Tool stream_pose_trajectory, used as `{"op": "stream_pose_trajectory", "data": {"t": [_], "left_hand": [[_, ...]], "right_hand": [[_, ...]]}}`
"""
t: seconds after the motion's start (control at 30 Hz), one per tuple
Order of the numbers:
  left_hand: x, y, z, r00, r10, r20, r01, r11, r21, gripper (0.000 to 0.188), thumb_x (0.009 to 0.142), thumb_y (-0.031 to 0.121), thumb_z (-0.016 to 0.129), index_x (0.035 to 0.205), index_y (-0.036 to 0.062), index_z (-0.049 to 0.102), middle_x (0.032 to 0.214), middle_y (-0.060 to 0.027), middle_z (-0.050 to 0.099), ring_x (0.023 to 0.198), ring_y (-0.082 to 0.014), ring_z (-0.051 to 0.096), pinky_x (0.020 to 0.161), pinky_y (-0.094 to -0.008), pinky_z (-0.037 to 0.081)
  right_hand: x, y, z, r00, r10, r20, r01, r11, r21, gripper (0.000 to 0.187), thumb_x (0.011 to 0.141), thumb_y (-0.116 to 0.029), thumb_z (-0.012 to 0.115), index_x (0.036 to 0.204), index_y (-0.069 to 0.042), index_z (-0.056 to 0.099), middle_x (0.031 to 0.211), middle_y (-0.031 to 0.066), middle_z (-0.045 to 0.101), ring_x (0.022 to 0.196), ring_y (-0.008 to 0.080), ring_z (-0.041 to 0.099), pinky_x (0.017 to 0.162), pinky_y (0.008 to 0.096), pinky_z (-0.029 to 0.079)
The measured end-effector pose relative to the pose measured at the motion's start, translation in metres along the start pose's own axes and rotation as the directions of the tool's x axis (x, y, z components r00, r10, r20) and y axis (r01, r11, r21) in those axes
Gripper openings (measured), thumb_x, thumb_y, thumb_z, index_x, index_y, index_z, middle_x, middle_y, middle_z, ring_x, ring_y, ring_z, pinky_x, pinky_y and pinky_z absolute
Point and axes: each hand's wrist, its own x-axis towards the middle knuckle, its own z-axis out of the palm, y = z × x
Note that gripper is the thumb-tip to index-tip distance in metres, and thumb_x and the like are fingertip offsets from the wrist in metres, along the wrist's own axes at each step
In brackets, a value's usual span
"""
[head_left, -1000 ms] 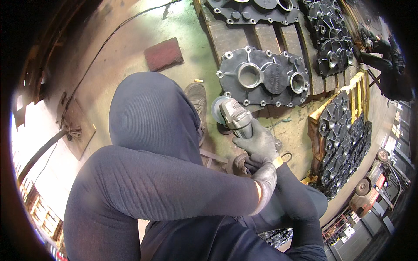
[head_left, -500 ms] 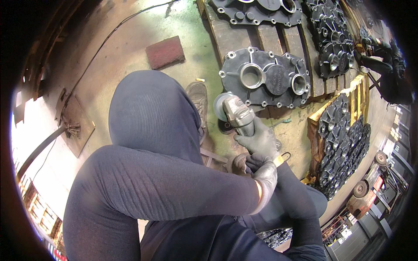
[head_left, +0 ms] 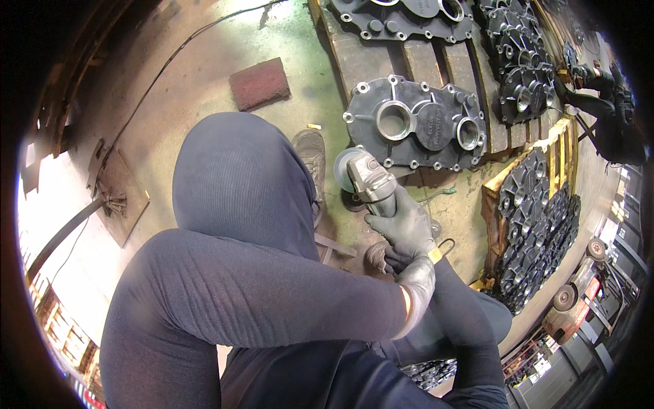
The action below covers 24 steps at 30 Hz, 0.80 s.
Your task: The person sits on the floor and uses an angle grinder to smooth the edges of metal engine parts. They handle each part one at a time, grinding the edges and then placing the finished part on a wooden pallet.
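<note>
My gloved right hand (head_left: 407,221) is wrapped round the body of an angle grinder (head_left: 371,176), its grey metal head pointing up and left. The grinder's round disc (head_left: 343,170) sits just below the lower left edge of a black cast metal cover (head_left: 430,124); whether they touch, I cannot tell. That cover has two bright machined bores and lies at the pallet's near edge. Reaching across from the left, my gloved left hand (head_left: 417,276) is closed against the right wrist. Its curled fingers are partly hidden, and what they grip does not show.
The wooden pallet (head_left: 361,65) bears another cover (head_left: 402,20) at the back. More covers (head_left: 535,218) are stacked to the right. A reddish block (head_left: 259,84) lies on the floor, near my shoe (head_left: 310,153). A dark cable (head_left: 160,75) runs along the left. Another person's dark-clothed legs (head_left: 599,102) show far right.
The grinder and both hands have stayed almost in place, with only a very slight shift of the view. Both hands keep their closed hold.
</note>
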Motion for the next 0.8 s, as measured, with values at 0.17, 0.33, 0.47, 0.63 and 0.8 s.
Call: {"op": "stream_pose_trajectory", "data": {"t": [0.17, 0.33, 0.47, 0.63, 0.8], "left_hand": [[-0.009, -0.007, -0.002, 0.999, -0.047, -0.018, 0.047, 0.998, -0.040, 0.026, 0.090, 0.015, 0.065, 0.102, -0.0015, 0.081, 0.090, -0.0142, 0.077, 0.082, -0.0301, 0.074, 0.080, -0.0446, 0.057], [-0.026, -0.027, -0.018, 1.000, -0.007, 0.031, 0.007, 1.000, -0.002, 0.025, 0.088, 0.015, 0.067, 0.101, -0.0018, 0.081, 0.087, -0.0163, 0.076, 0.080, -0.0318, 0.073, 0.076, -0.0471, 0.057], [-0.008, -0.013, -0.009, 0.996, -0.076, 0.043, 0.078, 0.996, -0.032, 0.026, 0.086, 0.016, 0.068, 0.101, -0.0019, 0.080, 0.087, -0.0166, 0.075, 0.080, -0.0320, 0.073, 0.074, -0.0485, 0.056], [0.002, -0.014, -0.006, 0.989, 0.036, 0.142, -0.032, 0.999, -0.032, 0.026, 0.086, 0.017, 0.069, 0.100, -0.0010, 0.081, 0.087, -0.0151, 0.076, 0.083, -0.0311, 0.073, 0.076, -0.0484, 0.056], [0.030, 0.011, 0.012, 0.992, -0.028, 0.120, 0.037, 0.997, -0.074, 0.025, 0.086, 0.019, 0.069, 0.099, 0.0007, 0.082, 0.088, -0.0125, 0.077, 0.083, -0.0297, 0.073, 0.078, -0.0473, 0.056]], "right_hand": [[0.011, 0.001, -0.001, 0.999, -0.012, -0.043, 0.012, 1.000, 0.005, 0.074, 0.078, -0.038, 0.088, 0.140, -0.007, 0.062, 0.122, 0.0231, 0.076, 0.116, 0.0422, 0.073, 0.098, 0.0503, 0.057], [0.007, -0.001, -0.005, 1.000, 0.008, -0.013, -0.009, 0.997, -0.071, 0.073, 0.078, -0.039, 0.088, 0.139, -0.008, 0.063, 0.119, 0.0226, 0.077, 0.113, 0.0424, 0.074, 0.096, 0.0506, 0.058], [0.007, 0.001, -0.003, 0.998, -0.012, -0.066, 0.011, 1.000, -0.023, 0.074, 0.076, -0.033, 0.090, 0.140, -0.006, 0.065, 0.117, 0.0226, 0.078, 0.110, 0.0414, 0.075, 0.095, 0.0487, 0.059], [0.007, -0.007, -0.005, 0.999, 0.022, -0.023, -0.024, 0.996, -0.087, 0.073, 0.075, -0.029, 0.091, 0.140, -0.007, 0.066, 0.117, 0.0225, 0.078, 0.111, 0.0403, 0.076, 0.097, 0.0475, 0.059], [0.007, 0.000, -0.001, 1.000, -0.010, -0.028, 0.008, 0.999, -0.048, 0.074, 0.077, -0.041, 0.087, 0.140, -0.009, 0.063, 0.119, 0.0219, 0.077, 0.114, 0.0417, 0.074, 0.097, 0.0498, 0.058]]}}
